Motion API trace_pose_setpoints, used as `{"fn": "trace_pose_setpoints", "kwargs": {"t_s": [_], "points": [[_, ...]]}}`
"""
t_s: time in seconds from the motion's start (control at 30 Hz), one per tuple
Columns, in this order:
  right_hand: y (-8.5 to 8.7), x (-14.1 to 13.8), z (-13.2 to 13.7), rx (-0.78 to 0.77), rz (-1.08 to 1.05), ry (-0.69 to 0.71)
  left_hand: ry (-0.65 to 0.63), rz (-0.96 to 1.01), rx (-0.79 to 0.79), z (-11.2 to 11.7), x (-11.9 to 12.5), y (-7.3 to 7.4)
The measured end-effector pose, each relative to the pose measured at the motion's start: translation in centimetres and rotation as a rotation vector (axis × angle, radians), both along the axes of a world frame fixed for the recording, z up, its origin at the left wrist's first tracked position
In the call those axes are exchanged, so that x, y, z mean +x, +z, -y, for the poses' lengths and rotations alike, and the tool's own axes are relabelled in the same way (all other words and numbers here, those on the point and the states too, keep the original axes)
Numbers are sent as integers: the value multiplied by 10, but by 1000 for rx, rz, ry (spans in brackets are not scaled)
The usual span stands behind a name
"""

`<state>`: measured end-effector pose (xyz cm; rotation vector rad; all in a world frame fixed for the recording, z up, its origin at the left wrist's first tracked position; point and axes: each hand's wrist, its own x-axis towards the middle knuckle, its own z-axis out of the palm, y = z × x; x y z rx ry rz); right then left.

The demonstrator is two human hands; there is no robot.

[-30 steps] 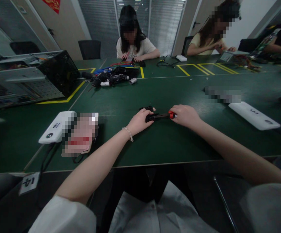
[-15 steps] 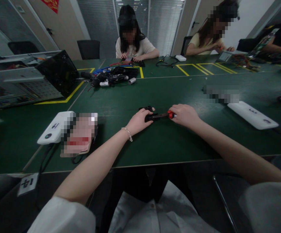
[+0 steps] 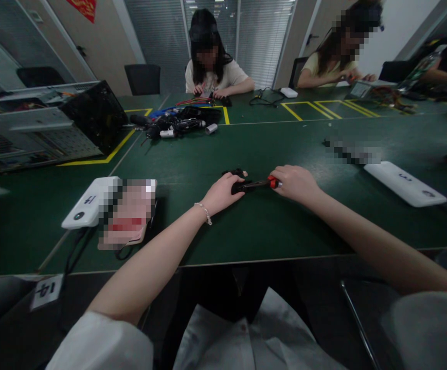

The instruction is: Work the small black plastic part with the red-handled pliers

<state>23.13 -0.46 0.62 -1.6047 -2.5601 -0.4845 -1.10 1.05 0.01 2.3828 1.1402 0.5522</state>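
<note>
Dark green and broad, the table point(image 3: 285, 231) carries a computer case point(image 3: 34, 128) at the left and a heap of cables point(image 3: 180, 119) farther back. Nearer the person, a slim tool point(image 3: 261, 183) lies roughly level between the two hands; whether it touches the surface cannot be told. The right hand point(image 3: 296, 184) is closed around its red handle point(image 3: 272, 181), while the left hand point(image 3: 220, 194) has thumb and fingers clamped on a dark piece point(image 3: 247, 187) at the other end; whether that piece belongs to the tool is unclear. A small dark bundle point(image 3: 231, 171) sits just beyond the left hand. By its looks, the tool should be light, stiff and hardly fragile, its bare length perhaps slippery, so the red handle seems the surest hold, with the dark piece best pinched close to the tool.
</note>
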Motion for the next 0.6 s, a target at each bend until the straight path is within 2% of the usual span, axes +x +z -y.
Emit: {"fn": "trace_pose_setpoints", "kwargs": {"t_s": [0.6], "points": [[-2, 2, -1, -6, -5, 26, -9, 12, -1, -1, -1, -2]]}}
